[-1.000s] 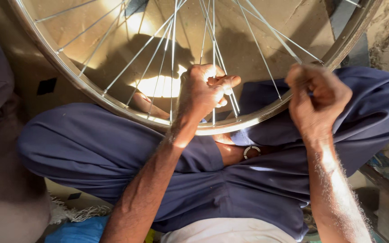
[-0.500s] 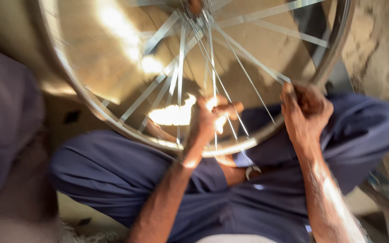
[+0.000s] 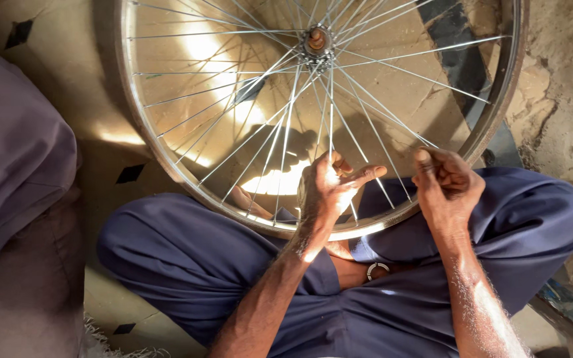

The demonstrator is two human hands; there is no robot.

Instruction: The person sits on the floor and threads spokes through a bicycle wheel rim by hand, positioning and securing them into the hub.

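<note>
While seated, two hands (image 3: 392,189) (both curled) grip one wheel (image 3: 160,156).

Seen from above, two bare forearms reach forward from the lower edge, over crossed legs. The left hand (image 3: 329,189) is loosely curled, thumb and fingers pinched together with the index finger pointing right. The right hand (image 3: 447,180) is near it, closed into a loose fist, thumb raised on top.

we find spokes (image 3: 280,142) crowding gaps near hub (image 3: 318,41); wider openings toward near rim (image 3: 366,230); knees block below.
</note>
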